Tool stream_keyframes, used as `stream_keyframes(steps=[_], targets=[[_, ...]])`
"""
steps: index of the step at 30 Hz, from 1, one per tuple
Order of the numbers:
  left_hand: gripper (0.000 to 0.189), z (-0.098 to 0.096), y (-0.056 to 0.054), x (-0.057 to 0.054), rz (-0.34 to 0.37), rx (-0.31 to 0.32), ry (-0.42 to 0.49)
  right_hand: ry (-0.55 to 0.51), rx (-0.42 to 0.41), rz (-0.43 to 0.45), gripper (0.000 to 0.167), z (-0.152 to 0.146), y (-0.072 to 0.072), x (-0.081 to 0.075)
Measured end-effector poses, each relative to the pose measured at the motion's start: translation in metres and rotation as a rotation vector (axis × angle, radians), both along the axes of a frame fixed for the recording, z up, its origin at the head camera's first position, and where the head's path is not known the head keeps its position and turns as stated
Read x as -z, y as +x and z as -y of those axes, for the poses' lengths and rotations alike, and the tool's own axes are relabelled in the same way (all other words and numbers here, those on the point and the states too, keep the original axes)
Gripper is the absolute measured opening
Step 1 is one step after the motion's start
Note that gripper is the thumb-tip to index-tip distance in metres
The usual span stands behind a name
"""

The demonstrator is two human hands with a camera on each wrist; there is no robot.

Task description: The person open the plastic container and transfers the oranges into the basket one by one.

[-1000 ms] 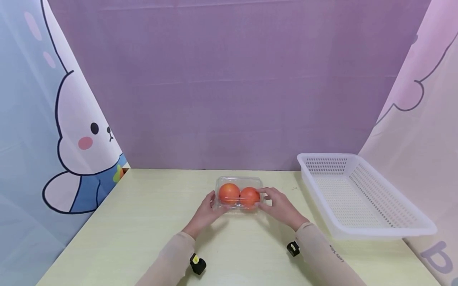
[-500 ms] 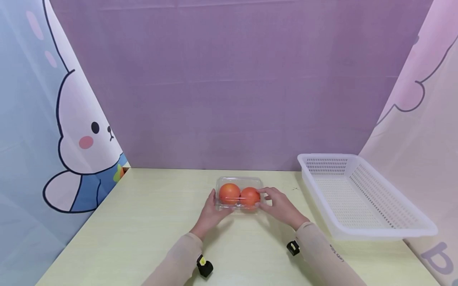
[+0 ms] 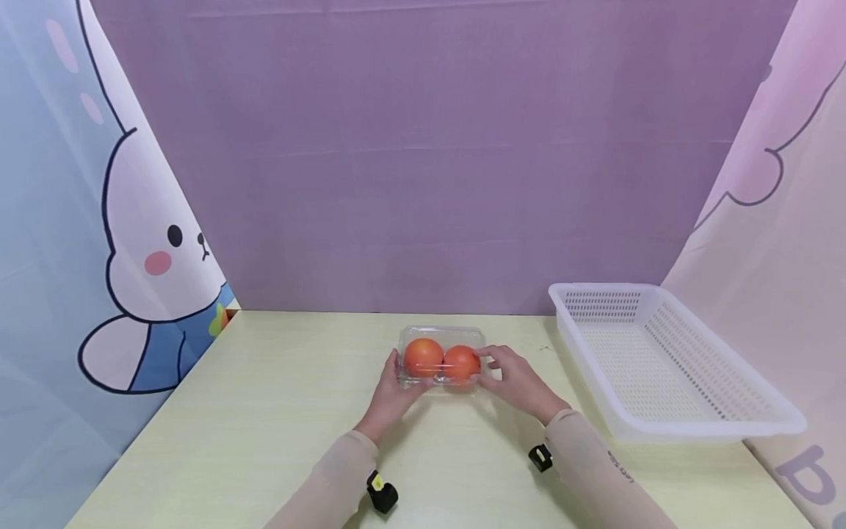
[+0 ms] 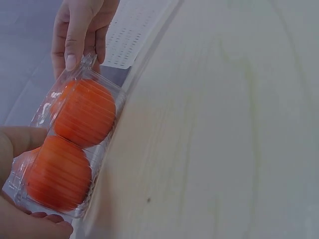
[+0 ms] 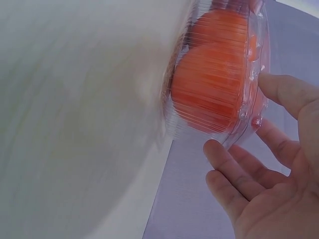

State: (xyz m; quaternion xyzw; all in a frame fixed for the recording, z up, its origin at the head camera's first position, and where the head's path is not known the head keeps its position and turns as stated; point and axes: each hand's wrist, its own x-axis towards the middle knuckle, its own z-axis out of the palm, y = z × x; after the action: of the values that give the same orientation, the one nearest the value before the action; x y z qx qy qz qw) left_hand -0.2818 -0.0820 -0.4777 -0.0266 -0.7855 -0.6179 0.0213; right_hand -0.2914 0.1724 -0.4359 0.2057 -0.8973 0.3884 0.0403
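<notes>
A clear plastic clamshell box (image 3: 443, 335) with two round orange-red fruits (image 3: 424, 358) inside is in the middle of the table in the head view. My left hand (image 3: 391, 400) grips its left end, the thumb across the near side. At the opposite end my right hand (image 3: 521, 382) pinches the rim between thumb and fingers. Seen from the left wrist, the right thumb (image 4: 75, 42) lies on the corner of the box, and ribbed clear walls surround the fruits. In the right wrist view the right thumb (image 5: 286, 92) touches the rim. Whether the box rests fully on the table is unclear.
On the right of the pale wooden table (image 3: 264, 419) stands a white perforated plastic basket (image 3: 700, 426). A purple cloth (image 3: 436, 162) hangs behind the table, and printed cloths flank it. Each wrist carries a small black camera (image 3: 382, 494).
My left hand has shifted slightly right and round toward the near side of the box, its forearm following. The right hand and the box have stayed almost in place.
</notes>
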Motion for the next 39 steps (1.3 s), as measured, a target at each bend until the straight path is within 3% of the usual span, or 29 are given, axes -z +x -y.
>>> stream_keyframes(steps=[19, 29, 39], targets=[[0.093, -0.004, -0.0007, 0.0066, -0.017, 0.018, -0.001, -0.008, -0.009, -0.012, 0.046, 0.0001, -0.0004, 0.0003], [0.09, -0.0027, 0.0052, 0.0018, 0.019, 0.034, -0.006, -0.006, -0.009, -0.019, 0.045, 0.0019, 0.0005, 0.0012], [0.087, 0.0011, 0.0044, 0.0062, 0.003, 0.057, 0.006, -0.003, -0.007, -0.031, 0.045, 0.0031, 0.0003, 0.003]])
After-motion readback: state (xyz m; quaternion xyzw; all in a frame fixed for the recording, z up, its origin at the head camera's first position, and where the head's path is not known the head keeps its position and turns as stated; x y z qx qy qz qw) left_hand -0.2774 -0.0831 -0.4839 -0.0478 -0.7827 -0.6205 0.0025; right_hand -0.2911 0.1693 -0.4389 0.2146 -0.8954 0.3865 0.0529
